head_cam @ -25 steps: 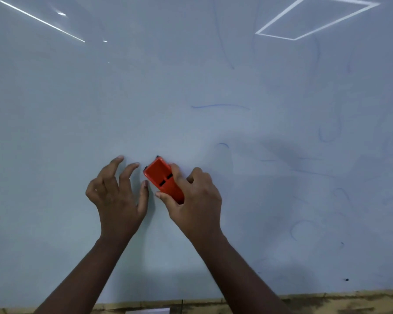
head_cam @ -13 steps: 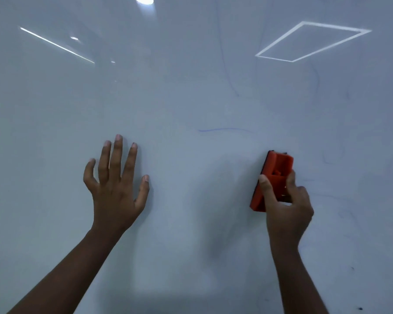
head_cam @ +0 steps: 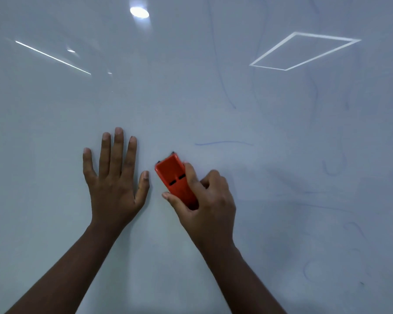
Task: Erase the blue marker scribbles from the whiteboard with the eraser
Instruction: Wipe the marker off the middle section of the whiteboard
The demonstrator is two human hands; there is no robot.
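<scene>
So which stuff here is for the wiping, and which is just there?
For the job: eraser, held by the right hand; blue line; faint scribbles; whiteboard.

Just there: left hand, flat on the board; light reflections.

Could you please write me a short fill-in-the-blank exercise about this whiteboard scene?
1. The eraser is coloured ____.
2. The ____ hand holds the eraser.
3. The left hand rests on the whiteboard with its fingers ____.
4. The short blue line lies to the eraser's upper ____.

Missing words: orange; right; straight; right
</scene>
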